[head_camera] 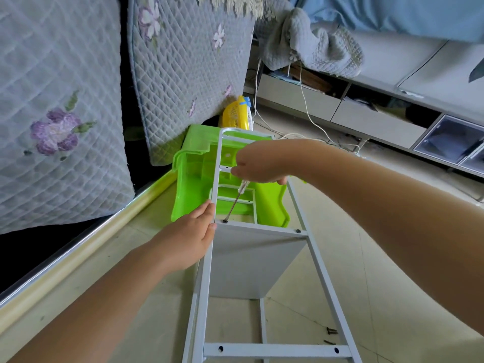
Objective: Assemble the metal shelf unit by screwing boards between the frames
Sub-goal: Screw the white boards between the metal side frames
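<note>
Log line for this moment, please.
right hand grips screwdriver | tip on screw | left hand steadies frame | board seated

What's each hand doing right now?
Left hand: open, fingers pressing against the white frame.
Right hand: closed, holding the screwdriver, tip at a screw.

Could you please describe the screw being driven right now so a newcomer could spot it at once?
Find the white metal frame in front of the green plastic stool. Where the grey board meets it sit two dark screws; yours is the left one, under the screwdriver tip.
</note>
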Tool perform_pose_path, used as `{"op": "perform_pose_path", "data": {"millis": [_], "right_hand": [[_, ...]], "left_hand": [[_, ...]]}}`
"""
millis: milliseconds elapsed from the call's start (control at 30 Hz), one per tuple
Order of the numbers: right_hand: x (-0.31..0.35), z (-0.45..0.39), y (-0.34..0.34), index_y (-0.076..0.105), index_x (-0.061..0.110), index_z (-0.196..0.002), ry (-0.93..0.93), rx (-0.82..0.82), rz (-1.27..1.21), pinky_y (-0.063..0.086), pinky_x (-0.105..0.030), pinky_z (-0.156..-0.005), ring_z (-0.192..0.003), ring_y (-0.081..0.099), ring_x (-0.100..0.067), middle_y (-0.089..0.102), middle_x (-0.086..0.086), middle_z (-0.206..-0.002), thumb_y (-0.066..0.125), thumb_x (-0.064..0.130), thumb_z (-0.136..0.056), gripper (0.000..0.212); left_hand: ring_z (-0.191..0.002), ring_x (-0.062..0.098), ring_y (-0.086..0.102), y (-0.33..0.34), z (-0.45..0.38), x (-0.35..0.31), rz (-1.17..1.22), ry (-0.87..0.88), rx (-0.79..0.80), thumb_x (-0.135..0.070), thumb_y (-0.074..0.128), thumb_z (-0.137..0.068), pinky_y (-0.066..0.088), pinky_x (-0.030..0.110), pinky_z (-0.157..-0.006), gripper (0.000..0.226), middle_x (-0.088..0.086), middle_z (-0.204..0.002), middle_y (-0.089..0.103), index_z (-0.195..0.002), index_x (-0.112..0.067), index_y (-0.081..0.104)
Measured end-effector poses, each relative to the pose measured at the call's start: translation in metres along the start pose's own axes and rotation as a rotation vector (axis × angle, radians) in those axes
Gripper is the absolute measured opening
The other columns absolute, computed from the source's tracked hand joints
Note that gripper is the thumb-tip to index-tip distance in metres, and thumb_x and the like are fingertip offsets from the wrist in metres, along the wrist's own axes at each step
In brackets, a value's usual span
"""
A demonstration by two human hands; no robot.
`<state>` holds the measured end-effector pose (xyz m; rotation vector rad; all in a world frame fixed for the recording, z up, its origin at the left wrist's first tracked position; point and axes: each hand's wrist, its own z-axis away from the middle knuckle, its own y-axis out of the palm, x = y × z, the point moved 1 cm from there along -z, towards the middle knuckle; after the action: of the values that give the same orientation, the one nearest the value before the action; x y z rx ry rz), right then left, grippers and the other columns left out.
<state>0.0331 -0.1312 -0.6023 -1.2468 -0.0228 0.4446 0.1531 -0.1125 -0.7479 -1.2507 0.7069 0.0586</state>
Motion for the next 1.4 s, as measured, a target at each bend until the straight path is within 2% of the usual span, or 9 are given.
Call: {"op": "perform_pose_path", "data": {"millis": [100,233,400,533,633,800,933,1267,1400], "right_hand": [[-0.005,0.011,0.009,0.049,0.007,-0.108,-0.055,-0.016,0.006,0.039,-0.027,-0.069,-0.083,0.052,-0.021,0.054,-0.008,-0.094,0.037,0.016,-0.097,0.019],[-0.009,0.021,0.016,0.057,0.010,-0.110,-0.156,-0.098,0.071,0.042,-0.029,-0.077,-0.096,0.055,-0.023,0.060,-0.007,-0.105,0.042,0.016,-0.096,0.021],[-0.006,0.021,0.018,0.060,0.004,-0.101,-0.135,-0.156,0.081,0.036,-0.029,-0.070,-0.078,0.045,-0.022,0.056,-0.011,-0.088,0.035,0.019,-0.097,0.029],[-0.013,0.008,0.012,0.064,0.003,-0.089,0.011,-0.017,-0.084,0.038,-0.021,-0.047,-0.057,0.047,-0.022,0.050,-0.008,-0.070,0.041,0.015,-0.095,0.027],[-0.018,0.002,0.015,0.059,0.006,-0.069,0.156,0.117,-0.352,0.021,-0.011,-0.036,-0.037,0.026,-0.013,0.031,-0.002,-0.050,0.039,0.009,-0.093,0.031],[-0.026,0.011,0.023,0.061,0.005,-0.085,0.143,0.143,-0.329,0.035,-0.019,-0.043,-0.046,0.041,-0.017,0.042,-0.007,-0.061,0.036,0.020,-0.098,0.032],[-0.024,0.022,0.026,0.052,0.007,-0.115,0.019,0.040,-0.128,0.040,-0.028,-0.075,-0.090,0.051,-0.022,0.057,-0.010,-0.110,0.039,0.024,-0.097,0.028],[-0.001,0.016,0.009,0.059,0.006,-0.092,-0.229,-0.079,0.207,0.027,-0.026,-0.051,-0.075,0.041,-0.021,0.034,0.006,-0.061,0.039,0.019,-0.096,0.025],[0.002,0.008,0.008,0.036,0.010,-0.058,-0.128,-0.066,0.174,0.028,-0.027,-0.055,-0.068,0.040,-0.022,0.035,0.001,-0.060,0.038,0.019,-0.096,0.039]], "left_hand": [[-0.143,0.009,0.012,0.002,0.000,0.001,0.034,0.005,-0.010,-0.028,0.020,-0.102,0.021,0.031,-0.114,0.052,-0.009,-0.156,-0.007,-0.149,-0.018,0.003],[-0.144,0.010,0.009,0.004,0.001,-0.001,0.090,-0.026,-0.017,-0.028,0.021,-0.102,0.017,0.027,-0.113,0.053,-0.002,-0.157,0.000,-0.149,-0.013,0.002],[-0.123,0.026,0.044,0.002,0.001,-0.005,0.060,-0.114,0.004,-0.027,0.025,-0.101,0.036,0.034,-0.099,0.041,0.013,-0.136,0.045,-0.132,-0.003,0.038],[-0.114,0.027,0.049,0.001,0.005,-0.005,0.016,-0.098,0.006,-0.026,0.025,-0.101,0.039,0.037,-0.095,0.039,0.012,-0.128,0.050,-0.126,-0.002,0.042],[-0.122,0.025,0.045,0.002,0.009,-0.006,-0.007,-0.075,-0.013,-0.025,0.023,-0.101,0.037,0.032,-0.097,0.042,0.012,-0.137,0.044,-0.134,-0.003,0.036],[-0.139,0.016,0.027,0.003,0.009,-0.006,0.014,-0.051,-0.011,-0.027,0.021,-0.102,0.024,0.024,-0.107,0.049,0.007,-0.153,0.025,-0.147,-0.007,0.018],[-0.132,0.021,0.037,0.001,0.011,-0.008,0.016,-0.076,0.002,-0.026,0.023,-0.102,0.031,0.030,-0.105,0.045,0.010,-0.146,0.036,-0.141,-0.004,0.030],[-0.134,0.021,0.034,0.003,0.008,-0.005,0.012,-0.070,-0.029,-0.027,0.023,-0.102,0.029,0.030,-0.106,0.047,0.008,-0.150,0.031,-0.143,-0.005,0.026],[-0.136,0.021,0.032,0.004,0.006,-0.004,0.012,-0.061,-0.029,-0.027,0.022,-0.101,0.029,0.030,-0.107,0.048,0.007,-0.151,0.028,-0.145,-0.007,0.022]]}}
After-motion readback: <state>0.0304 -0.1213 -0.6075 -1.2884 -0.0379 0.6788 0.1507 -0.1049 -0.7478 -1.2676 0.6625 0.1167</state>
